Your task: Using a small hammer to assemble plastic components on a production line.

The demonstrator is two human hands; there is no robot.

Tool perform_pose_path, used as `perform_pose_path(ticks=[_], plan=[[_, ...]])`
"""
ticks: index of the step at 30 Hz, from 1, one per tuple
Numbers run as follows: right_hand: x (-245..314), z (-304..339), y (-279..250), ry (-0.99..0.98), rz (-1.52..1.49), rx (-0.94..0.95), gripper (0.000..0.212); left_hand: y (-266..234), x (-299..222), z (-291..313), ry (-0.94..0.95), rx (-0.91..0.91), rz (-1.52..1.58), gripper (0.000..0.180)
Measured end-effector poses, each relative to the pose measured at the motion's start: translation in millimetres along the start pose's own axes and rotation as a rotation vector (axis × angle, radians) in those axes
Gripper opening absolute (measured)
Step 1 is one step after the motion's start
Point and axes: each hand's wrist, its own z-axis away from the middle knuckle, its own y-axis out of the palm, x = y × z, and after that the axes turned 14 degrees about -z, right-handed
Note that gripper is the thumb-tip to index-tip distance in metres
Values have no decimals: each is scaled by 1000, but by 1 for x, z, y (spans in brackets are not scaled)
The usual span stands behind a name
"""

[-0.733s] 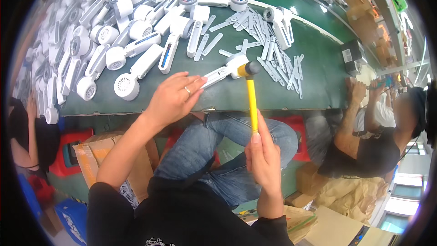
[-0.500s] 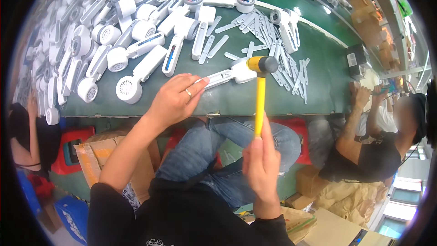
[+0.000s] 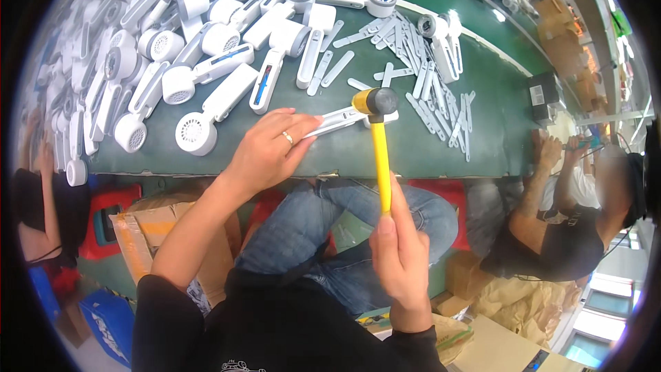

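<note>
My left hand (image 3: 268, 148), a ring on one finger, is closed around the near-left end of a white handheld fan (image 3: 337, 121). The fan lies on its side on the green table, its round head pointing right and mostly hidden. My right hand (image 3: 401, 255) grips a mallet (image 3: 382, 165) by its yellow handle. The mallet's black-and-yellow head is over the far end of the fan's handle, covering part of it; whether they touch I cannot tell. Beyond are loose flat grey-white strips (image 3: 337, 69) and another fan with a blue part in its handle (image 3: 267, 83).
A large heap of white fans (image 3: 138, 48) fills the table's left side. Several strips (image 3: 430, 83) lie piled at the right, near two upright fans (image 3: 447, 48). A black box (image 3: 544, 96) stands at the right end. A co-worker (image 3: 564, 227) sits right, another person (image 3: 45, 213) left.
The mallet's head has moved left and slightly down, from the fan's head toward its handle. My right hand went slightly lower. My left hand keeps its hold on the fan.
</note>
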Motion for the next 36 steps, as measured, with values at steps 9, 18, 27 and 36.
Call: perform_pose_path(ticks=[9,18,27,36], plan=[[-28,-9,11,-130,137,39,53,2,-3,7,-281,101,175,63],[-3,-76,-42,-216,157,-344,60,-1,8,-3,47,58,1,39],[-72,-262,-134,-320,599,-599,34,-155,-5,56,-215,-180,-299,43],[-80,-292,-158,-242,555,-648,41,-308,191,53,-955,-761,-345,52]])
